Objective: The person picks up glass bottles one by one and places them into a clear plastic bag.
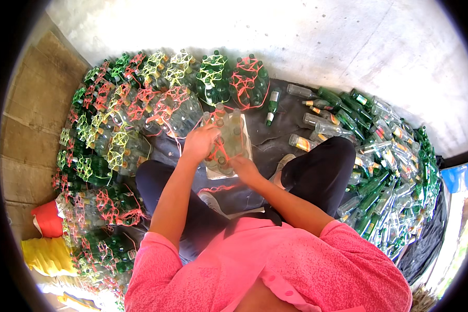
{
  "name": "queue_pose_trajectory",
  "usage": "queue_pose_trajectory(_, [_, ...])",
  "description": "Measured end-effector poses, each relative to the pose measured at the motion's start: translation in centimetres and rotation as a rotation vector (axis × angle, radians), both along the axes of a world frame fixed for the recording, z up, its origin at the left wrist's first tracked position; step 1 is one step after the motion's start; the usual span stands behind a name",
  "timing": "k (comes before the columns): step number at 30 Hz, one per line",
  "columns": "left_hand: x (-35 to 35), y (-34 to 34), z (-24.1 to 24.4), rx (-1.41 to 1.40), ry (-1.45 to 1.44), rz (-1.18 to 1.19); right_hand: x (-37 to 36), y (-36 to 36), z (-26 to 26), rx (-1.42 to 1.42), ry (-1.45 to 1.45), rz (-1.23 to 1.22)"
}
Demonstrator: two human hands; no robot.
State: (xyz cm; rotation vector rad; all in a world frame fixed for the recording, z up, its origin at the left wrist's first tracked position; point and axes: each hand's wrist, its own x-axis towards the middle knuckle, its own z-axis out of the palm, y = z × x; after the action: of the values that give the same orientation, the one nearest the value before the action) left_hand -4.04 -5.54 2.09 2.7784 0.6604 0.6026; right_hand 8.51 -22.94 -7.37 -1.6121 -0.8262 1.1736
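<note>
Between my knees several upright clear glass bottles stand in a cluster on a pale flat board. Red plastic twine runs around the necks at the cluster's left side. My left hand is at the upper left of the cluster, fingers closed on the red twine. At the lower right, beside the bottles, is my right hand, blurred; its fingertips touch or nearly touch the twine, and its grip cannot be made out. A loose length of red twine lies on the dark sheet near my shoe.
Twine-tied bottle bundles fill the left side and stand along the pale wall. A heap of loose green and clear bottles covers the right. One green bottle lies alone on the dark sheet. A red container sits far left.
</note>
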Motion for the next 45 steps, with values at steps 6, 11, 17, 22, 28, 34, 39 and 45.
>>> queue_pose_trajectory(6, [1.1, 1.5, 0.3, 0.062, 0.037, -0.094, 0.2, -0.1, 0.3, -0.015, -0.014, 0.012])
queue_pose_trajectory(11, [1.5, 2.8, -0.6, -0.326, 0.124, -0.078, 0.1, -0.2, 1.1, -0.006, -0.086, 0.008])
queue_pose_trajectory(17, [2.2, 3.2, -1.1, -0.421, 0.207, -0.055, 0.1, -0.3, 0.9, -0.002, -0.125, 0.009])
queue_pose_trajectory(22, [2.5, 3.3, -1.5, -0.425, 0.241, 0.011, 0.9, -0.4, 1.0, -0.003, -0.206, 0.084])
queue_pose_trajectory(28, [2.3, 3.0, -1.8, -0.374, 0.233, -0.001, 2.2, -0.7, 1.3, 0.068, -0.312, 0.167])
queue_pose_trajectory(34, [1.5, 1.8, -2.0, -0.423, 0.041, -0.001, 3.2, -1.2, 1.2, 0.185, -0.595, 0.365])
queue_pose_trajectory(39, [0.5, -0.5, 1.4, -0.191, -0.054, 0.026, 3.6, -1.7, 3.2, 0.205, -0.749, 0.378])
queue_pose_trajectory(45, [-0.2, -6.7, 2.3, -0.137, 0.131, -0.092, 2.8, -1.9, 7.3, 0.048, -0.741, 0.329])
